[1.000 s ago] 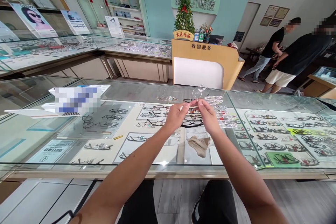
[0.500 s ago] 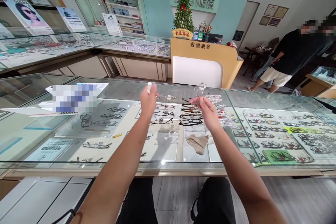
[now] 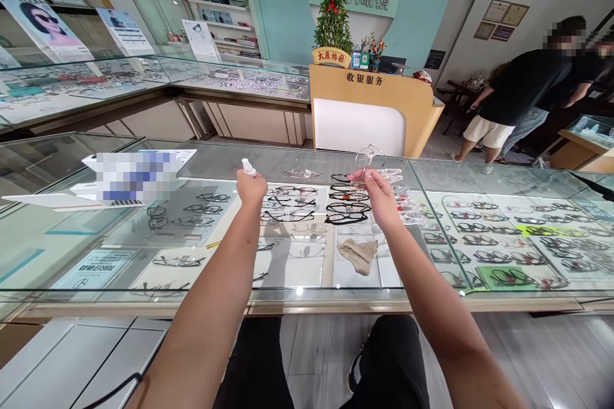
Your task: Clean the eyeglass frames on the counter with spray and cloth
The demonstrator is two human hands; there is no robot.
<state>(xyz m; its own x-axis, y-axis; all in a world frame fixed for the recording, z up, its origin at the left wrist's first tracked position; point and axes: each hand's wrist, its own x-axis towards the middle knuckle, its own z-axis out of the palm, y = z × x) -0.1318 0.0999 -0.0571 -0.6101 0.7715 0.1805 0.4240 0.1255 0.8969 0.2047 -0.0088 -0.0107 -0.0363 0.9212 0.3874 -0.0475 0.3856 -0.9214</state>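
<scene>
My left hand (image 3: 252, 188) is wrapped round a small white spray bottle (image 3: 248, 167), whose top sticks up out of the fist above the glass counter. Between the fingers of my right hand (image 3: 380, 193) is a pair of thin-framed eyeglasses (image 3: 368, 156), raised with the lenses upward. A beige cloth (image 3: 359, 255) lies crumpled on the counter, nearer to me than the right hand. Dark-framed glasses (image 3: 348, 212) are lined up just left of that hand, and another row of glasses (image 3: 290, 204) sits right of my left hand.
The glass display counter (image 3: 297, 293) runs across in front of me with many frames inside. Printed folders (image 3: 71, 201) stand at its left end. Beyond are a wooden cashier desk (image 3: 371, 91) and a person in a black shirt (image 3: 520, 86) at the right.
My left hand has moved left and slightly down with the spray bottle, away from the eyeglasses. The right hand stays nearly in place, holding them. The people at the right have shifted.
</scene>
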